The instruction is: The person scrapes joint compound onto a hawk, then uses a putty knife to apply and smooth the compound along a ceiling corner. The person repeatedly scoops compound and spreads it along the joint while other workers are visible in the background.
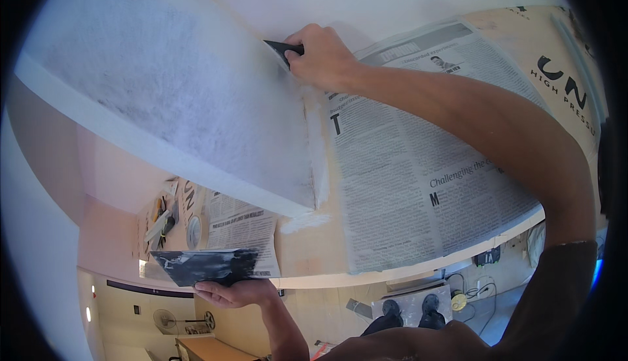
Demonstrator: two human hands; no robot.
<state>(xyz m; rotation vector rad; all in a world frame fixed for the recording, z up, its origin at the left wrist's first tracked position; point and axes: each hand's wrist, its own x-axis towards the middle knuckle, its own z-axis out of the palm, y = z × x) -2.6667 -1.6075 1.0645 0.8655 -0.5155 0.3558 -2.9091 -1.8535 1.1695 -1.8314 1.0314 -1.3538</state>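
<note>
My right hand (pixel 320 57) is closed around a dark putty knife (pixel 281 49). Its blade is against or very near the pale, patchy white upright panel (pixel 176 80), by the corner where the panel meets the back wall (pixel 392 1); exact contact I cannot tell. Lower left, my left hand (pixel 232 292) grips a flat black putty board (pixel 206 267) from its near edge, its face smeared with whitish filler. White filler streaks (pixel 306 222) mark the counter around the panel's near end and along its foot.
Newspaper (pixel 405 191) covers the counter right of the panel; printed brown sheeting (pixel 523 40) lies beyond. Left of the panel are more newspaper (pixel 243 230), a tape roll (pixel 195 230) and hand tools (pixel 160 220). Below, my feet (pixel 411 309) stand near cables (pixel 481 290); a fan (pixel 165 320) stands lower left.
</note>
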